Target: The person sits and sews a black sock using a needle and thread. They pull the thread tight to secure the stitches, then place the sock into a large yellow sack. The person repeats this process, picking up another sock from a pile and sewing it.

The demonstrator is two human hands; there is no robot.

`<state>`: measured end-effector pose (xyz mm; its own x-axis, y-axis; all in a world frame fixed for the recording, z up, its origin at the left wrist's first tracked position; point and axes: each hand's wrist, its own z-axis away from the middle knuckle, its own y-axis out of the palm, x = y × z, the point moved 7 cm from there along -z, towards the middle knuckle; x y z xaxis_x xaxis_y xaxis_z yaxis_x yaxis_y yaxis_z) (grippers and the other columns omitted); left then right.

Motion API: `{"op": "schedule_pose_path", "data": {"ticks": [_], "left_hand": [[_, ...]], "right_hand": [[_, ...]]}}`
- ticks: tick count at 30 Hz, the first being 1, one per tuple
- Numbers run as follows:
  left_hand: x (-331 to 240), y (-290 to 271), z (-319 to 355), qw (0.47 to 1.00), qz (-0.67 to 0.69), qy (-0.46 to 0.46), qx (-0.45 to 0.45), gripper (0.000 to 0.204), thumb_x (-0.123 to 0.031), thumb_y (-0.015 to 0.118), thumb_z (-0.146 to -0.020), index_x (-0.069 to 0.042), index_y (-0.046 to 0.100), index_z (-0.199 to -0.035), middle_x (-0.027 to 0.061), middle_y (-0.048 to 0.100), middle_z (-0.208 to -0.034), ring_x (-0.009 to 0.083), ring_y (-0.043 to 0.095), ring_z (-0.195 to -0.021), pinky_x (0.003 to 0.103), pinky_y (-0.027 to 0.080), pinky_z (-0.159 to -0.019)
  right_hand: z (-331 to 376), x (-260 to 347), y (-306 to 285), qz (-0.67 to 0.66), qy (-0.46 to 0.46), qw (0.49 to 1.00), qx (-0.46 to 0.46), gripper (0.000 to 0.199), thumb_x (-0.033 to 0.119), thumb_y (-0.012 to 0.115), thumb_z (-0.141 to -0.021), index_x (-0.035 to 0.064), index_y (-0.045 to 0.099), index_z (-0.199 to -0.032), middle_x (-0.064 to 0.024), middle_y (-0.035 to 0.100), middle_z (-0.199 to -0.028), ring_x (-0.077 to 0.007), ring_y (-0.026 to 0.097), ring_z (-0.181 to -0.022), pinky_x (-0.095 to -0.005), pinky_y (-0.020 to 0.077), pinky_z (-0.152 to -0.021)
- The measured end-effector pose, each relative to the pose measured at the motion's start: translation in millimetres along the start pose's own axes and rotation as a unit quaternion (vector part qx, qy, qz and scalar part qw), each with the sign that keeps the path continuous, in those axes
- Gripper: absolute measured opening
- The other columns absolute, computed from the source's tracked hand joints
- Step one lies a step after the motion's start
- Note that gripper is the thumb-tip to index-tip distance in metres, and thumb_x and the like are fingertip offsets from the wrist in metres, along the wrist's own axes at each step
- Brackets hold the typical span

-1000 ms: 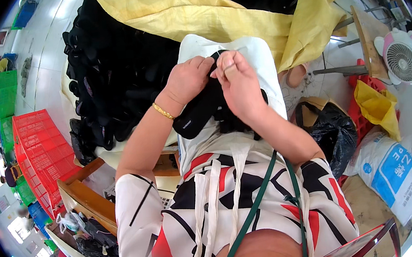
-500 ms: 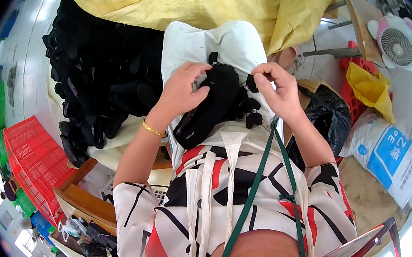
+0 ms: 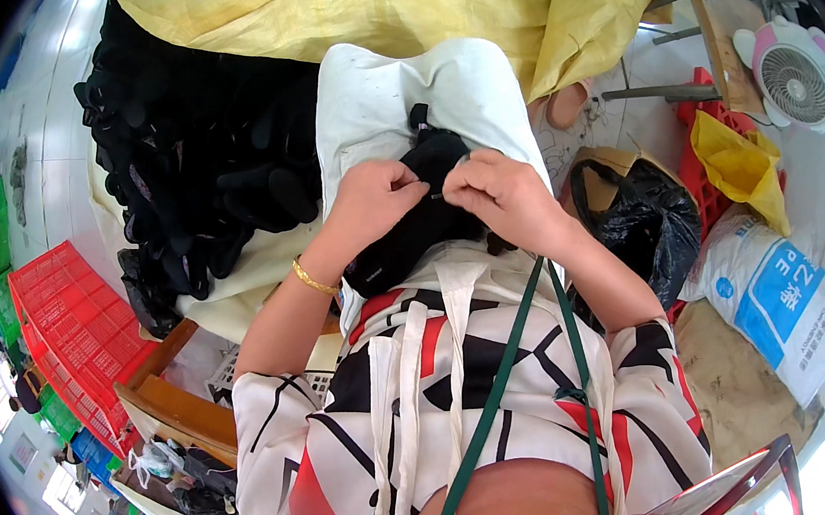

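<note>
A black padded fabric piece with a short tab at its far end lies across the white cloth over my lap. Above its middle, my left hand is closed in a pinch, thumb against fingertips. My right hand is pinched too, facing the left one with a small gap between them. Whatever the fingertips hold is too small or too covered to make out. Small dark pieces by the right wrist are mostly hidden.
A big heap of black padded pieces lies to my left, beside a red plastic basket. Yellow sheeting spreads ahead. On the right are a black plastic bag, a white sack and a pink-and-white fan.
My right hand has moved left over the black piece; the small black bit it held earlier is now out of sight. My left hand went from spread fingers to a pinch.
</note>
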<state>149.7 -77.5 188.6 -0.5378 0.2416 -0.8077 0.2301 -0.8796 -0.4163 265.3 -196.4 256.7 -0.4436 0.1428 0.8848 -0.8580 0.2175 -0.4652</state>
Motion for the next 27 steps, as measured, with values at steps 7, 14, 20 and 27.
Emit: {"op": "schedule_pose_path", "data": {"ticks": [7, 14, 20, 27], "left_hand": [[-15.9, -11.8, 8.6, 0.999, -0.002, 0.021, -0.034, 0.020, -0.018, 0.071, -0.083, 0.002, 0.067, -0.084, 0.0156, 0.066, -0.075, 0.0275, 0.062, -0.066, 0.034, 0.049, -0.064], [33.9, -2.7, -11.0, 0.983, 0.182, -0.010, -0.008, 0.010, -0.011, 0.064, -0.093, -0.001, 0.065, -0.093, -0.0050, 0.058, -0.076, 0.0044, 0.049, -0.068, 0.022, 0.041, -0.060], [41.6, 7.3, -15.4, 0.964, 0.264, -0.033, 0.009, 0.008, -0.013, 0.068, -0.092, -0.005, 0.066, -0.092, -0.0055, 0.059, -0.079, 0.0013, 0.047, -0.067, 0.019, 0.037, -0.058], [56.0, 6.5, -11.4, 0.900, 0.410, -0.136, 0.056, 0.010, -0.016, 0.071, -0.090, -0.008, 0.065, -0.087, -0.0043, 0.061, -0.082, 0.0020, 0.047, -0.066, 0.017, 0.036, -0.057]], "right_hand": [[-26.5, -24.1, 24.4, 0.214, -0.044, 0.975, -0.024, 0.006, 0.012, 0.070, -0.081, 0.0093, 0.066, -0.085, -0.0073, 0.058, -0.080, -0.0292, 0.062, -0.072, -0.0396, 0.0502, -0.060], [-36.6, -30.4, 26.7, 0.157, -0.049, 0.986, -0.014, 0.007, 0.011, 0.071, -0.080, 0.0102, 0.067, -0.086, -0.0063, 0.058, -0.080, -0.0294, 0.062, -0.072, -0.0385, 0.0505, -0.059], [-40.3, -27.1, 40.8, 0.120, -0.071, 0.990, -0.032, 0.006, 0.009, 0.067, -0.088, 0.0070, 0.063, -0.092, -0.0058, 0.061, -0.083, -0.0239, 0.061, -0.066, -0.0331, 0.0502, -0.059], [-29.1, -80.1, 8.3, -0.081, 0.176, 0.981, -0.001, 0.008, 0.008, 0.058, -0.098, 0.0010, 0.056, -0.098, -0.0022, 0.059, -0.073, -0.0088, 0.057, -0.064, -0.0240, 0.0480, -0.062]]}}
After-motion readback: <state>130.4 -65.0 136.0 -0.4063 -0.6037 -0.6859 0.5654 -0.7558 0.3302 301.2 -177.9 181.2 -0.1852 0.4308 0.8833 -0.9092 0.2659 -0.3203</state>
